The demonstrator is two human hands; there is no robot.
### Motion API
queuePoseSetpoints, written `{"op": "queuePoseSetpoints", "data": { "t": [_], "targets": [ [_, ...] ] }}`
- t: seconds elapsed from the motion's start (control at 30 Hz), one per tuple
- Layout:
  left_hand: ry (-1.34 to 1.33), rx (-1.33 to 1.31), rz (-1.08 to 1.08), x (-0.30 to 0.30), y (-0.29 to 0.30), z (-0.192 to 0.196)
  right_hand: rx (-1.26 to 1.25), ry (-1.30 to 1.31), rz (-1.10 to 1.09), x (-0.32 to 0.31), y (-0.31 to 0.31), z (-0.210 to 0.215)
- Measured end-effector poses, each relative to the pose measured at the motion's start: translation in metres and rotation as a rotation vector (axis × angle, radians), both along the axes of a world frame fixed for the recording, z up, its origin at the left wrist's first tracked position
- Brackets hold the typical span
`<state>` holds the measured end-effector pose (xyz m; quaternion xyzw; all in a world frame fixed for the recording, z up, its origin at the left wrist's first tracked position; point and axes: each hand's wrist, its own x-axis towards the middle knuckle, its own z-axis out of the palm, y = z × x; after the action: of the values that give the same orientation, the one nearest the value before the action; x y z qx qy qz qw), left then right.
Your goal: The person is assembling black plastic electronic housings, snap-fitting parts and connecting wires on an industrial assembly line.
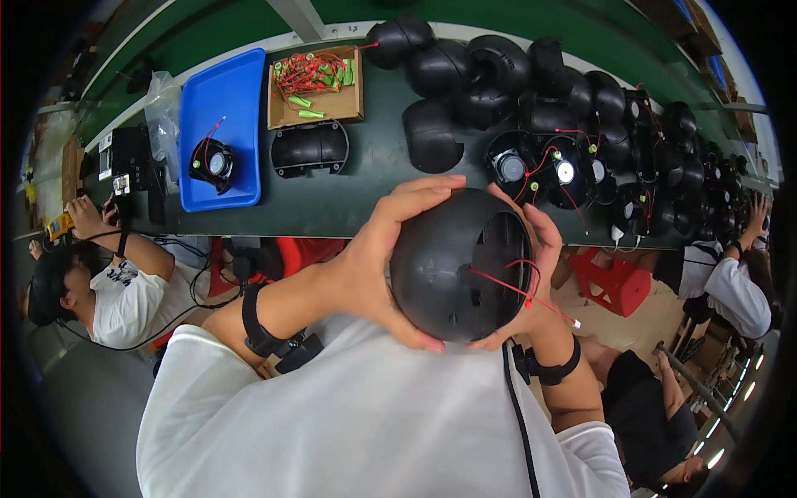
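Note:
A round black plastic casing (pixel 436 266) is held in front of my chest, near the table's front edge. My left hand (pixel 369 261) wraps its left side, the thumb below and fingers over the top. My right hand (pixel 544 249) grips the opposite side, partly hidden behind the casing. Slots and openings show on the casing's right part. Out of it come thin red wires (pixel 506 285) that end in a small white plug (pixel 575 323). Beyond my hands, a black shell piece (pixel 432 137) lies on the dark green table (pixel 365 178).
A blue tray (pixel 220 91) at the left holds a small speaker unit (pixel 217 163). Beside it stand a cardboard box (pixel 315 120) of red-wired green parts and a black frame (pixel 310 149). Several black shells (pixel 490 66) and wired speakers (pixel 564 172) crowd the right. Other people sit on both sides.

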<state>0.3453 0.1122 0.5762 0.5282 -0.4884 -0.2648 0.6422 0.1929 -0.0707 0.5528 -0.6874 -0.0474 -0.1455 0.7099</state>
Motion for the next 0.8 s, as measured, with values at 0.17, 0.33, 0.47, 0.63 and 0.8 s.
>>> {"op": "queuePoseSetpoints", "data": {
  "t": [0.17,0.33,0.47,0.63,0.8],
  "targets": [
    [0.209,0.043,0.019,-0.003,-0.004,0.009,0.11,0.08,-0.088,0.002,0.003,0.018],
    [0.943,0.709,0.191,-0.006,-0.012,0.006,0.609,0.791,-0.038,0.019,0.001,0.017],
    [1.023,0.86,-0.006,0.01,-0.016,0.018,0.595,0.979,0.059,0.033,-0.007,0.025],
    [0.997,0.924,0.028,0.015,-0.012,0.007,0.558,1.064,0.081,0.042,-0.005,0.014],
    [0.972,0.839,0.042,0.018,-0.002,-0.024,0.536,1.017,0.094,0.041,-0.013,-0.019]
  ]
}}
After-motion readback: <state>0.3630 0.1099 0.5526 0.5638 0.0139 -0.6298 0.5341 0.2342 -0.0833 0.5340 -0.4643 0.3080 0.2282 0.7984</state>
